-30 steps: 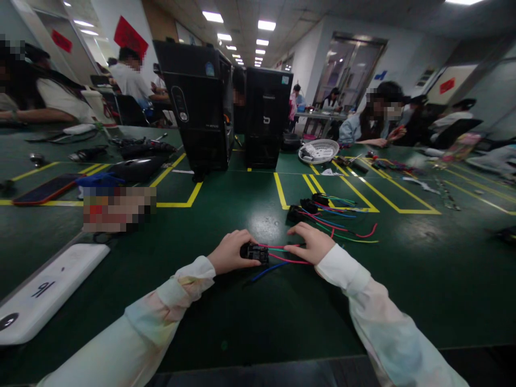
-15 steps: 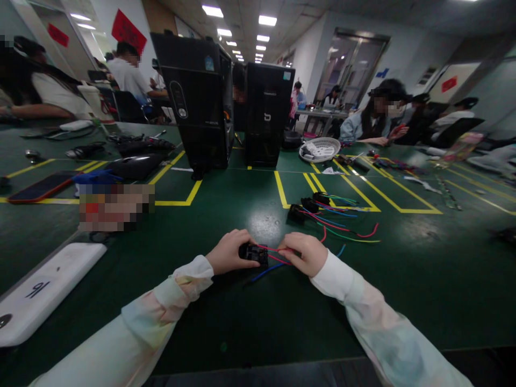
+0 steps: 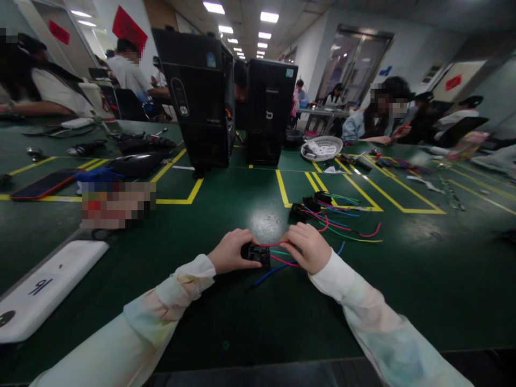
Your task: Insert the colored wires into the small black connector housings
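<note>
My left hand is closed around a small black wired connector or socket, held just over the green table. My right hand pinches a red wire that runs across to the top of the black part. Under the right hand, a green wire and a second red wire also leave that part. A blue wire slants down to the left below it. Several similar black parts with coloured wires lie beyond my right hand.
Two black computer cases stand at the back of the table. A white device and a dark phone are at left. A white basket sits at back right, near loose parts. Other people work at tables around.
My right hand has risen slightly, lifting the red wire away from the other wires. The green wire now shows below it. My left hand keeps its hold on the black part.
</note>
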A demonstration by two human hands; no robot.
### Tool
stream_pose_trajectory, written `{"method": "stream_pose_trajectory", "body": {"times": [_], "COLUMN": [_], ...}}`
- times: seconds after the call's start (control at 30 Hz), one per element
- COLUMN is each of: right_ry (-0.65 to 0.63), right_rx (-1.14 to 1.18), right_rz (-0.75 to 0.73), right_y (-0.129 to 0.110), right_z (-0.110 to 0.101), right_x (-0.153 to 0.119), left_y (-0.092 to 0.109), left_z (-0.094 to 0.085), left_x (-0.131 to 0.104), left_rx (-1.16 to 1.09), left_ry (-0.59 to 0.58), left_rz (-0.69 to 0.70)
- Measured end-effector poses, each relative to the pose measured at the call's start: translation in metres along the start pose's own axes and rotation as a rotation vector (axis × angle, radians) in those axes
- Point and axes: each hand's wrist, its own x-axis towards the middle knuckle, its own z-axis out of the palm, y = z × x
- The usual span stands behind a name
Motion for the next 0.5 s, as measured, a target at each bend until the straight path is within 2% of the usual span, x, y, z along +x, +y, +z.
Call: {"method": "stream_pose_trajectory", "body": {"times": [0.07,0.17,0.2,0.37,0.43,0.5], "right_ry": [-0.053,-0.213,-0.221,0.021,0.028,-0.05], "right_rx": [0.005,0.09,0.113,0.102,0.09,0.091], "right_rz": [0.009,0.016,0.015,-0.02,-0.005,0.02], "right_y": [0.0009,0.0059,0.0068,-0.001,-0.0028,-0.0005], "right_z": [0.0005,0.0034,0.0039,0.0006,0.0003,0.0023], "right_x": [-0.0002,-0.0013,-0.0014,-0.0001,-0.0005,-0.0016], "left_y": [0.0003,0.0005,0.0004,-0.0002,-0.0004,-0.0004], "left_z": [-0.0007,-0.0013,-0.0012,-0.0001,0.0,-0.0003], "left_x": [0.0,0.0002,0.0003,0.0004,0.0004,0.0003], "left_rx": [-0.006,-0.015,-0.015,0.005,0.004,-0.006], "left_ry": [-0.006,-0.014,-0.014,-0.012,-0.013,-0.015], "left_rz": [-0.004,-0.004,-0.004,-0.008,-0.011,-0.011]}}
